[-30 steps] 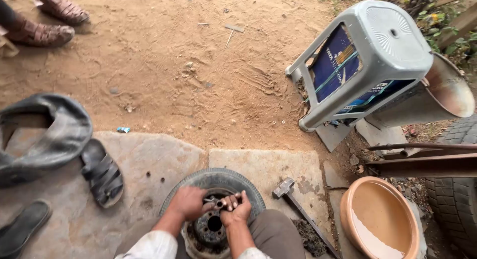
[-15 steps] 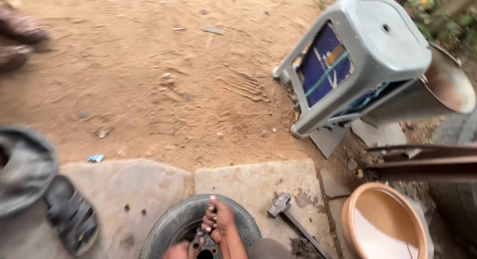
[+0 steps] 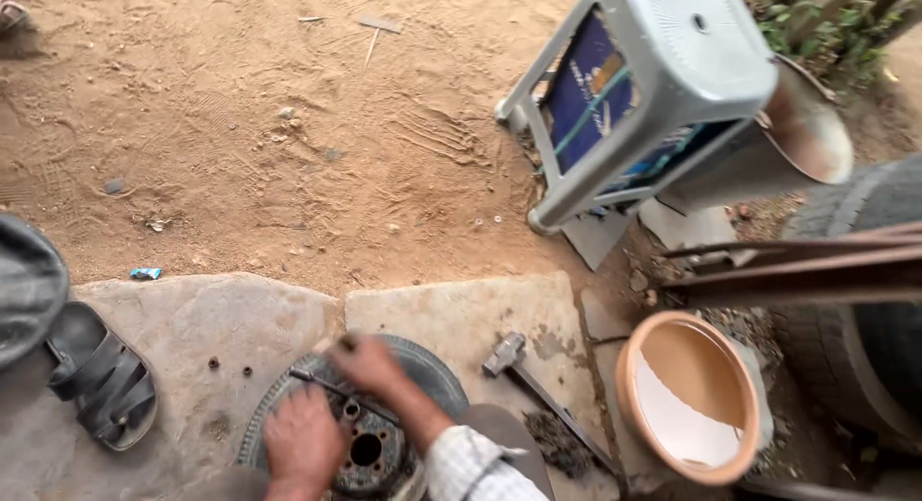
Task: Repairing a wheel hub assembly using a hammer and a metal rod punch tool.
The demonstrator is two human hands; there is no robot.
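Note:
A small wheel with a black tyre and a rusty hub lies flat on a stone slab just in front of me. My left hand rests on the near left of the hub, fingers curled by a thin metal rod that crosses the rim. Reaching from a checked sleeve, my right hand is over the wheel's far side, closed around a small dark part. Both hands are blurred.
A hammer lies right of the wheel, an orange basin beyond it. A tipped grey plastic stool, a metal bowl, metal bars and a large tyre crowd the right. A sandal and loose nuts lie left.
My view dipped back down after swinging up. The hands were together at the hub; now the right hand has reached to the wheel's far rim and the left stays on the hub.

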